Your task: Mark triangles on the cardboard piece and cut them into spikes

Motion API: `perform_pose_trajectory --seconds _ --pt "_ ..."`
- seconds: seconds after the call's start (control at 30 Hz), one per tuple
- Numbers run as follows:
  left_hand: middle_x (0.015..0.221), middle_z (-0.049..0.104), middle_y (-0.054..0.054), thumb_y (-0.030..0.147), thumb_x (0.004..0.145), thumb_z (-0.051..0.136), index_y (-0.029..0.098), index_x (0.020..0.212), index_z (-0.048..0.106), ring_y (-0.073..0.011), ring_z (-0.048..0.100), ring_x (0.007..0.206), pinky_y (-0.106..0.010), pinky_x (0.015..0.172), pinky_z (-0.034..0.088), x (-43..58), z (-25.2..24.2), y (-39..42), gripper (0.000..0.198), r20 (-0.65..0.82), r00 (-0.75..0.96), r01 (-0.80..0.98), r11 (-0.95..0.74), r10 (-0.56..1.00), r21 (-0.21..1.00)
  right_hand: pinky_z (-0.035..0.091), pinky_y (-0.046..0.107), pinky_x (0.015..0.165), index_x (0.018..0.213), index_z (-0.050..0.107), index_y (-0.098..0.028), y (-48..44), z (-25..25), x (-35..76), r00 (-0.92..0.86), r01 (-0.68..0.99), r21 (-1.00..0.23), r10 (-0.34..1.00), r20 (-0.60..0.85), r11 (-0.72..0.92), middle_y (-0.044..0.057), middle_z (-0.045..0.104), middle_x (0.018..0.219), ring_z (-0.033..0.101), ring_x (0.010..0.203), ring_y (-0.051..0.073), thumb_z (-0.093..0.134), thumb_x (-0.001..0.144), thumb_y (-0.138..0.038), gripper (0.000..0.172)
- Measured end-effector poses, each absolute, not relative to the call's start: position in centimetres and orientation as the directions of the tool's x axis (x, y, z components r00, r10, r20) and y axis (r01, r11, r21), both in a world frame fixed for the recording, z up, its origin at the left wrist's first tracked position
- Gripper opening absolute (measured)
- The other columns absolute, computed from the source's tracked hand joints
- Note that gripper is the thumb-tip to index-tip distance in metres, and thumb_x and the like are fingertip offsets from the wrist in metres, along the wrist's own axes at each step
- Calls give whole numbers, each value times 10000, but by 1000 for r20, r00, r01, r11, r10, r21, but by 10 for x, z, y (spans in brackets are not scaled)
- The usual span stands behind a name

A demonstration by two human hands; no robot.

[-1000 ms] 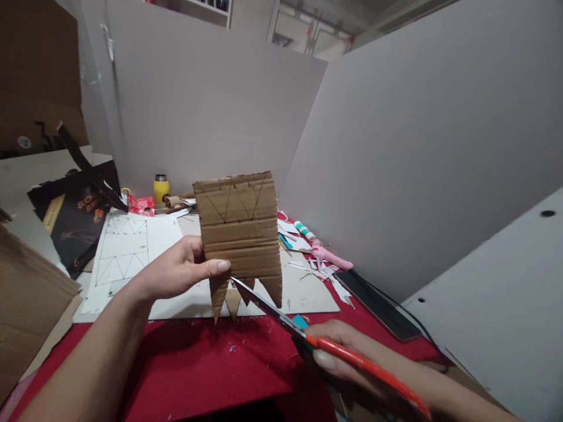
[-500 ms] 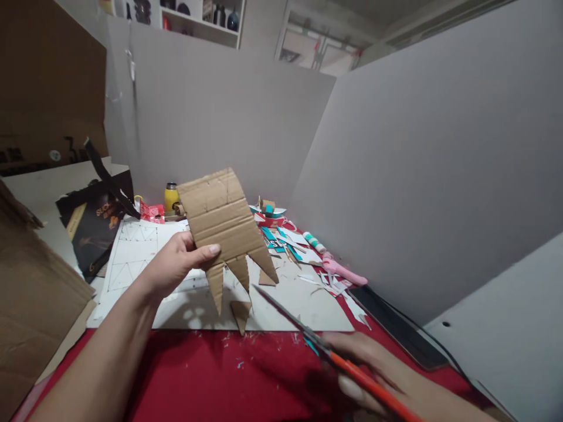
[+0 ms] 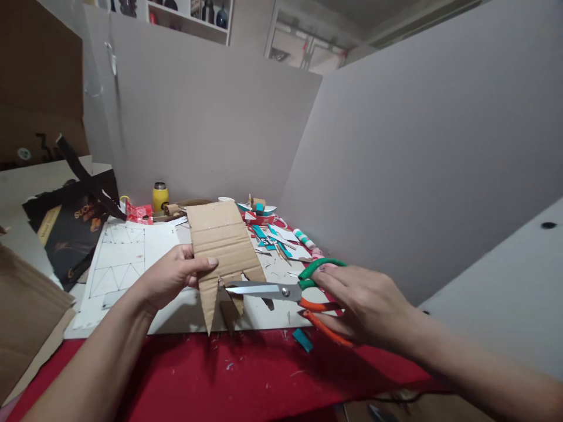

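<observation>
My left hand pinches the left edge of a corrugated cardboard piece, thumb on its face, tilting it back over the table. Its lower edge is cut into long pointed teeth. My right hand grips scissors with one green and one orange handle. Their blades lie sideways, pointing left, with the tips at the cardboard's lower teeth. A small cardboard offcut lies just below the blades.
A white sheet with drawn triangles lies on a pale board over the red tabletop. Paper scraps, a pink tool, a yellow bottle and a black bag surround it. Grey partition walls stand behind and right.
My right hand rose and turned the scissors level, bringing the blades left into the cardboard's teeth. My left hand tipped the cardboard back. A cut triangle dropped to the board.
</observation>
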State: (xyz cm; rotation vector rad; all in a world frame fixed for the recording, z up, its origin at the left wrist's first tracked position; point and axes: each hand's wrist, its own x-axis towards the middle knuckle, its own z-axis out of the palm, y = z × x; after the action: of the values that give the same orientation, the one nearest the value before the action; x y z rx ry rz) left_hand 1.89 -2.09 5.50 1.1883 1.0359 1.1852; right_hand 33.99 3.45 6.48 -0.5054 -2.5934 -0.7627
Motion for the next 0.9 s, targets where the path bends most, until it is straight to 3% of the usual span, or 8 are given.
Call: perform_pose_trajectory --seconds 0.1,0.33,0.53,0.73,0.9 --pt "585 570 19 338 659 775 139 704 706 -79 386 508 -222 484 248 20 55 -21 215 1 130 -107 13 992 994 387 305 562 804 556 -171 36 72 338 -870 433 469 220 441 770 54 615 677 560 587 192 509 908 -416 270" --pt "724 670 -53 337 653 761 134 789 716 -162 539 654 -257 548 330 22 51 -20 248 -31 134 -83 42 990 996 393 314 592 822 566 -160 35 84 329 -904 390 517 212 371 762 49 610 677 577 614 196 516 876 -388 240" --pt "714 656 -40 344 642 767 129 780 701 -124 487 586 -240 517 279 23 52 -20 263 -30 112 -88 40 993 995 377 309 591 774 576 -167 38 85 329 -899 385 585 147 412 714 22 612 619 589 577 174 541 897 -447 308" --pt "719 672 -57 333 653 757 136 780 699 -176 565 659 -271 554 352 25 53 -23 241 -39 147 -63 49 988 997 377 308 573 744 593 -163 40 91 328 -900 387 637 125 417 667 24 621 614 588 554 166 526 905 -460 345" --pt "679 642 -44 349 657 753 132 740 683 -159 547 619 -260 522 341 27 52 -22 243 -39 158 -50 48 987 998 374 305 568 729 580 -171 40 93 328 -906 376 653 115 407 658 20 617 616 578 547 161 507 912 -461 350"
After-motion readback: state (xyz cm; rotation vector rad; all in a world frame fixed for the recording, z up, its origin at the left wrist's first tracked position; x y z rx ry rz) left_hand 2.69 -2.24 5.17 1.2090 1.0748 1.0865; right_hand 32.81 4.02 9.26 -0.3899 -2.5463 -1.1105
